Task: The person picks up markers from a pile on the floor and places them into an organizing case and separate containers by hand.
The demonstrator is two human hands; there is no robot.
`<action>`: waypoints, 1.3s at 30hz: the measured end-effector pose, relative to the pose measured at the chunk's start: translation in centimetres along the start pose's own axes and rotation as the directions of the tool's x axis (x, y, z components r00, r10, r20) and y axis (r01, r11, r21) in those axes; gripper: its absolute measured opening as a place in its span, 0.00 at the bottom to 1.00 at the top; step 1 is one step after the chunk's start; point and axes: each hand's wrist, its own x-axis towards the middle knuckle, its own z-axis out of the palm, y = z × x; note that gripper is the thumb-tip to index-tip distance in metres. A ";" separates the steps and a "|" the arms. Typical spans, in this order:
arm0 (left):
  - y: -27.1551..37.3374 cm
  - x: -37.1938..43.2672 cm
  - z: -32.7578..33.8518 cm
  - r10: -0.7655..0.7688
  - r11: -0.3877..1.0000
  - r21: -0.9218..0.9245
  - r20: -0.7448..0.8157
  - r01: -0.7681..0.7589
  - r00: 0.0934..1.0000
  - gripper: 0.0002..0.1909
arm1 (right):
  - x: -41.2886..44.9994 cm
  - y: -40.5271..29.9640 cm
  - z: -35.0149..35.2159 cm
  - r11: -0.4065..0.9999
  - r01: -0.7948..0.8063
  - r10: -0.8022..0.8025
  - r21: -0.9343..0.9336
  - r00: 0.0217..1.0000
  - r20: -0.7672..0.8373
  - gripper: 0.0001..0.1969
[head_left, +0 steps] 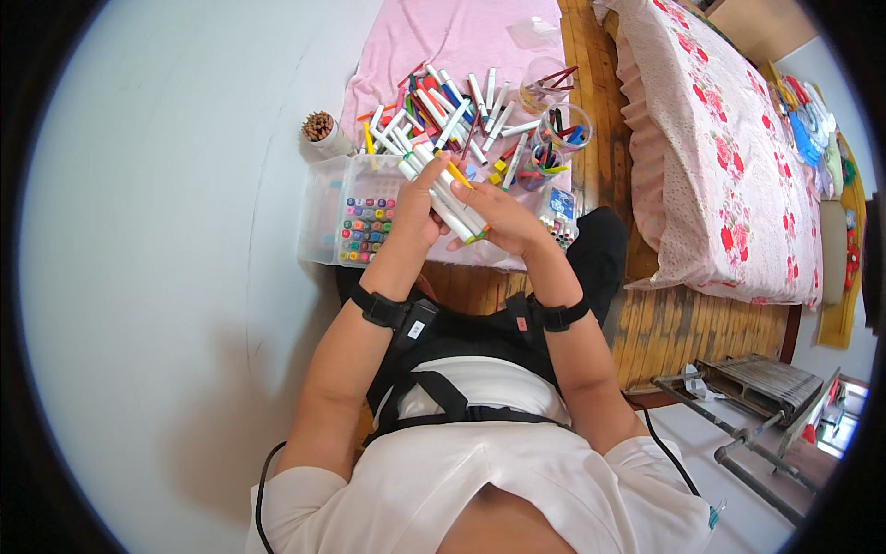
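Observation:
Several white-barrelled markers (450, 208) form a bundle between my two hands, with a yellow pen (457, 174) on top. My left hand (423, 201) grips the bundle from the left side. Around its lower right end, my right hand (502, 215) is closed. Just beyond the hands, a loose heap of white markers (453, 124) and coloured pens lies on a pink cloth (443, 31). Left of my left hand, an open clear plastic case (346, 208) holds upright markers with coloured ends (367, 225). A smaller marker box (562, 208) is right of my right hand.
A white cup of pencils (332, 138) stands at the left by the wall. Clear plastic cups (571, 124) with pens line the cloth's right edge, near small yellow blocks (497, 173). A bed with a floral cover (720, 159) is farther right; a metal radiator (761, 381) is lower right.

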 end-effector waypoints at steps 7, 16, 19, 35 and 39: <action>-2.3 1.3 0.8 0.101 0.988 -0.106 -0.145 -0.117 0.984 0.13 | 0.4 2.0 -2.8 0.388 0.223 -0.614 -0.894 0.786 -0.070 0.21; -2.7 2.0 1.0 0.018 0.984 -0.172 -0.114 -0.037 0.993 0.18 | 1.8 -3.8 -13.4 0.892 0.405 -0.315 0.204 0.876 -0.365 0.22; -2.1 1.3 0.8 0.018 0.985 -0.169 -0.103 -0.035 0.994 0.19 | 1.8 -5.7 -11.8 0.825 0.386 -0.224 0.413 0.894 -0.389 0.22; 4.9 -4.0 -4.7 0.226 0.933 -0.235 -0.207 -0.273 0.952 0.16 | 2.9 4.0 0.5 0.565 0.418 -0.621 -0.711 0.783 -0.033 0.12; 8.2 -6.4 -8.6 0.309 0.906 -0.187 -0.320 -0.380 0.895 0.11 | 3.5 1.7 2.0 0.504 0.432 -0.697 -0.748 0.715 -0.056 0.10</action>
